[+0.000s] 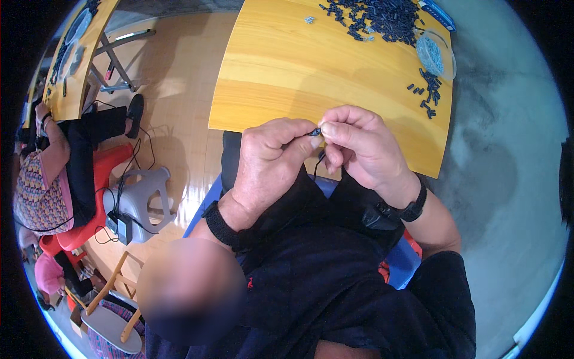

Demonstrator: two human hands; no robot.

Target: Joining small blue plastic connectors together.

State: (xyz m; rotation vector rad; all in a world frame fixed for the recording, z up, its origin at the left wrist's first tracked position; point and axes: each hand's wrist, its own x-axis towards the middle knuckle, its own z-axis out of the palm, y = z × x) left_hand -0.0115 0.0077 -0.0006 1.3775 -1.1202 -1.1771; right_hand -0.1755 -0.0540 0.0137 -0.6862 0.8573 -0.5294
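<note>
My left hand [269,158] pinches a small black cylindrical part [315,132] between thumb and forefinger, just off the table's near edge. Close against it, the thumb and forefinger of my right hand [365,143] are pressed together at the part's other end. Whatever my right fingertips hold there is too small to make out. A thin dark cord [317,166] shows below the hands. At the far side of the yellow wooden table [269,78] lies a heap of similar black parts [388,18], with a smaller group [431,90] at the right edge.
A clear bowl of light-blue small pieces [430,54] stands at the table's right edge, near a blue box [438,13]. Tiny silvery pieces [309,20] lie far left. Leftward are a grey stool [143,200] with cables, a wooden chair [113,326] and a seated person [48,185].
</note>
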